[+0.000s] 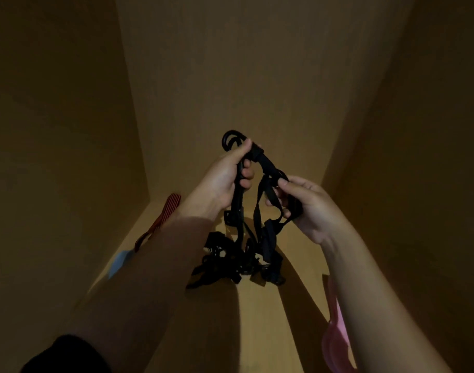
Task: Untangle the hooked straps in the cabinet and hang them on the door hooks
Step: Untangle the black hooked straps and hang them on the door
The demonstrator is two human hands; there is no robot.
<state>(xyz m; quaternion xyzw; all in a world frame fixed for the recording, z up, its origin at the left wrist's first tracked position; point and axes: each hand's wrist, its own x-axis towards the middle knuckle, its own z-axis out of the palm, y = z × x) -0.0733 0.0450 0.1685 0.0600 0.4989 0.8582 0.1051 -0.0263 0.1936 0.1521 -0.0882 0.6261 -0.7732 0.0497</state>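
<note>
Nearest the lens, one dark sleeve cuff (66,354) covers the upper part of the person's left arm, and both bare forearms reach forward into a dim, tan wooden cabinet (230,63). At the lower right, partly hidden behind the right forearm, lies one pink plastic object (335,337); its form cannot be told.

Two hands work on one tangle of black webbing straps with black hooks (257,219). The left hand (225,176) is clenched around the upper end of the straps, with one curved black hook (232,137) standing above its fingers; whether a second hook sits behind it cannot be told. The right hand (300,203), just beside and slightly lower, pinches a loop of the webbing between thumb and fingertips. From both hands the straps hang down to a knotted heap resting on the cabinet floor, between the forearms. How many separate straps make up the tangle cannot be counted.

On the floor by the left wall lie one ribbed red strap (160,219) and one pale blue flat object (118,262), both well apart from the black heap.
</note>
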